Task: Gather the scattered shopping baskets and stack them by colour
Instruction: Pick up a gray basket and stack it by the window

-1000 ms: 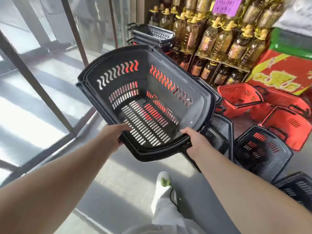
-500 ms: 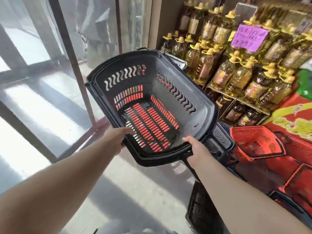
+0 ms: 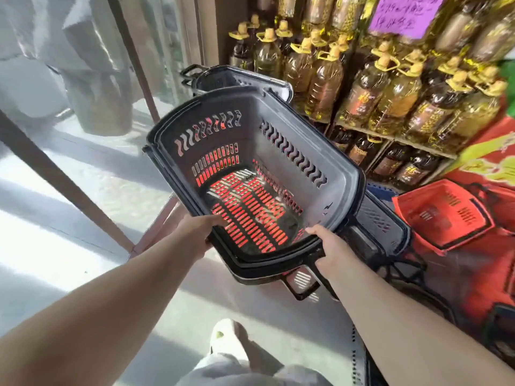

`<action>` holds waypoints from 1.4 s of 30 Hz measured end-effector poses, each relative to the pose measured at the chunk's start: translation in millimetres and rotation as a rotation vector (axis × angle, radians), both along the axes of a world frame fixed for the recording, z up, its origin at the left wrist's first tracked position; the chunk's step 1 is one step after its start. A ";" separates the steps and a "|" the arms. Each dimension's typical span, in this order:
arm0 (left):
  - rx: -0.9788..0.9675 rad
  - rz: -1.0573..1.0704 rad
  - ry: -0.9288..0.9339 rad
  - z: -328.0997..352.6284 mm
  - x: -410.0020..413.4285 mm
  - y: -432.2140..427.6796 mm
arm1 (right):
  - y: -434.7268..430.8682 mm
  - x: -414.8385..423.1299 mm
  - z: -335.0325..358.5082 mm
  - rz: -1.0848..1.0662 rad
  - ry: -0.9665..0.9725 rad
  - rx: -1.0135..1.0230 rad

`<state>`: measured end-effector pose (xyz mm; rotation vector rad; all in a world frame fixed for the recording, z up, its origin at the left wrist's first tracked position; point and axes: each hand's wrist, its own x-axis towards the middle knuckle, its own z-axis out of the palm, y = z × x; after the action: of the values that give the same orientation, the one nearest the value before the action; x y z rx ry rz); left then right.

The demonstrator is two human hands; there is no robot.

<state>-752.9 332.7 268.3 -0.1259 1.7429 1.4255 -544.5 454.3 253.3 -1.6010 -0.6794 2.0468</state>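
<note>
We hold black basket (image 3: pixel 338 174) tilted mid-frame: left hand (image 3: pixel 198 235), right hand (image 3: pixel 326 247), fingers curled round near rim. Red basket (image 3: pixel 443 215) right.

- purple sign (image 3: pixel 404 12) in front of the top bottles: two rows of dark handwritten chinese characters. the top row is cut by the frame edge and i can't read any of them.
- oil bottles (image 3: pixel 323 87) on the upper shelf: dark labels, each with one big gold character. they're blurred, i can't read them.
- lower-shelf bottles (image 3: pixel 411 174): the same dark label with a gold character, unreadable.
- red carton (image 3: pixel 498 126) at right: yellow-green print, i only get shapes.
- black basket (image 3: pixel 338 188): tiny dark marks on the inner wall near the rim. i can't tell if they're print.
</note>
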 end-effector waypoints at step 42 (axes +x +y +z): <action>-0.445 -0.195 -0.174 -195.6 -68.4 120.1 | 108.8 -49.9 -193.6 0.027 -0.199 -0.418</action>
<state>-821.3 452.9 72.7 -0.3000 1.8446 0.8461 -594.4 563.1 59.7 -2.0569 -0.3502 2.1711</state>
